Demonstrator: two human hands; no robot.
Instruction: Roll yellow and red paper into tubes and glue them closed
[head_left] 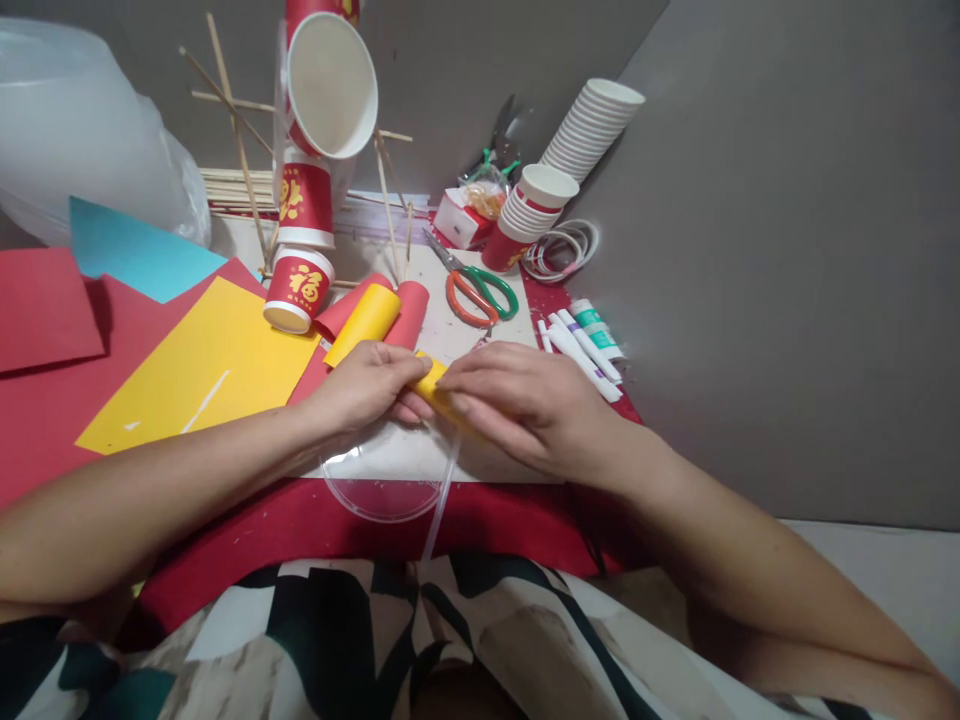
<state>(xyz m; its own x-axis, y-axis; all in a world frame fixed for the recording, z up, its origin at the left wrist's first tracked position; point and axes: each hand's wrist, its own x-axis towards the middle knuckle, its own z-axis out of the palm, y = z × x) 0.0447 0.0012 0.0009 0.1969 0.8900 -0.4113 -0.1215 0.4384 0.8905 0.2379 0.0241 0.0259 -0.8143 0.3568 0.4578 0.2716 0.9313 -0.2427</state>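
Between my two hands is a small yellow paper tube (433, 378), partly covered by my fingers. My left hand (375, 385) is closed around its left end. My right hand (525, 400) grips the other end, thumb and fingers pressed together over it. Just beyond my left hand lie another yellow paper roll (365, 322) and a red paper roll (409, 312). Below the hands, a clear plastic lid (382, 500) rests near the table's front edge, with a thin translucent strip (442, 490) beside it.
Scissors (480, 295) lie beyond my hands. Red paper cups (300, 285) and wooden sticks (240, 150) form a standing structure. Stacked cups (529, 215), a cable coil (562, 250) and white tubes (585, 350) are at right. Yellow paper (202, 370) and blue paper (142, 250) lie left.
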